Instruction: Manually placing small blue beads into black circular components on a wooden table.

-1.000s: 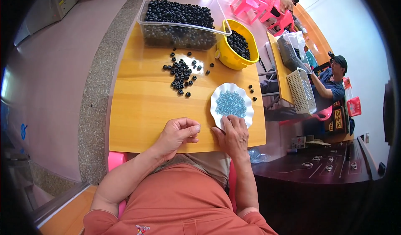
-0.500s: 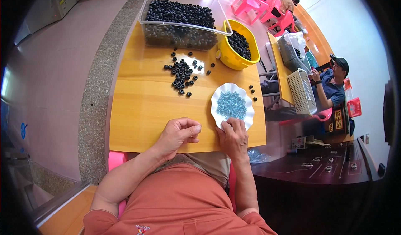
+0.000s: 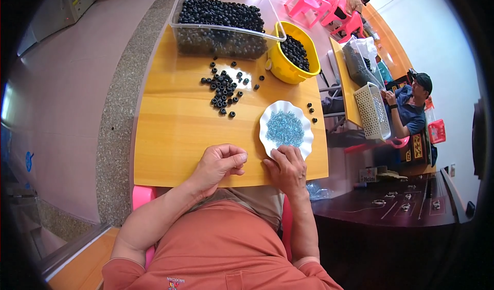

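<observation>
A white plate [image 3: 307, 147] with a wavy rim stands near the right front of the wooden table, holding many small pale-blue glassy pieces [image 3: 284, 129]. Over its near rim rests my right hand [image 3: 289, 170], its fingertips at the edge of the blue pieces and the thumb apart from the index finger. Left of the plate, my left hand [image 3: 220, 167] is held just above the table's front edge, thumb pressed against curled fingers. Whatever it may pinch is too small or hidden to see. Loose black ring-shaped beads [image 3: 224, 90] lie scattered beyond my hands.
At the table's [image 3: 175, 135] far end stand a clear plastic bin [image 3: 226, 32] of black beads and a yellow tub [image 3: 288, 75] of the same. A few beads sit by the right edge. Another person [image 3: 406, 107] works at a second table with a white perforated basket [image 3: 371, 112].
My right thumb has drawn slightly away from the plate and index finger. My left hand stays almost still, with its pinch unchanged.
</observation>
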Available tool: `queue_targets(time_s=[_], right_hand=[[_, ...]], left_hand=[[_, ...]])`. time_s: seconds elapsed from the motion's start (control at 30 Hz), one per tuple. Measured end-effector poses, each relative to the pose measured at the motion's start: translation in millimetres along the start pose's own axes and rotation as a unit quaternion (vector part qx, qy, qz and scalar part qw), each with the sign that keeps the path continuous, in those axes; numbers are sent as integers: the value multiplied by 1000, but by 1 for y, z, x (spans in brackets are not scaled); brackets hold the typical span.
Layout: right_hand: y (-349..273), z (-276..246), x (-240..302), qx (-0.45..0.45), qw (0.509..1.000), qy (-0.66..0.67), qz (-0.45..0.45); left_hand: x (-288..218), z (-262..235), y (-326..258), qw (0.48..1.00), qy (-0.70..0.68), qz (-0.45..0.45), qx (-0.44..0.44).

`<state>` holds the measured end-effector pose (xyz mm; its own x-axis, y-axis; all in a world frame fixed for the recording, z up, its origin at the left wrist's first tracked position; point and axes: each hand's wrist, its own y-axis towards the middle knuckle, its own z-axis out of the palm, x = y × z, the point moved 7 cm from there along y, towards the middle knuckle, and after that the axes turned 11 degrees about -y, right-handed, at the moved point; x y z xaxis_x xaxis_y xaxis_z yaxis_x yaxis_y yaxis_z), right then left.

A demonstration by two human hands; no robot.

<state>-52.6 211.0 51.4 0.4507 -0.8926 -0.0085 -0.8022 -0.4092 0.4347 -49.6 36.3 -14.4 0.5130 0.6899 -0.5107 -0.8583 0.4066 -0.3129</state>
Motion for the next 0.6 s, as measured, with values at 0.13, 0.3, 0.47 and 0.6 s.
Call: queue_targets(time_s=[0.13,0.3,0.47,0.6], right_hand=[[7,-7,2,9,1000,-9,2],[12,-3,0,71,995,-65,15],[11,-3,1,51,997,-52,7],[9,-3,2,37,999,-38,7]], left_hand=[[1,-1,0,1000,1,-2,-1],[1,-1,0,1000,2,-3,-3],[1,-1,0,1000,1,0,-1],[1,-1,0,1000,-1,-2,-1]])
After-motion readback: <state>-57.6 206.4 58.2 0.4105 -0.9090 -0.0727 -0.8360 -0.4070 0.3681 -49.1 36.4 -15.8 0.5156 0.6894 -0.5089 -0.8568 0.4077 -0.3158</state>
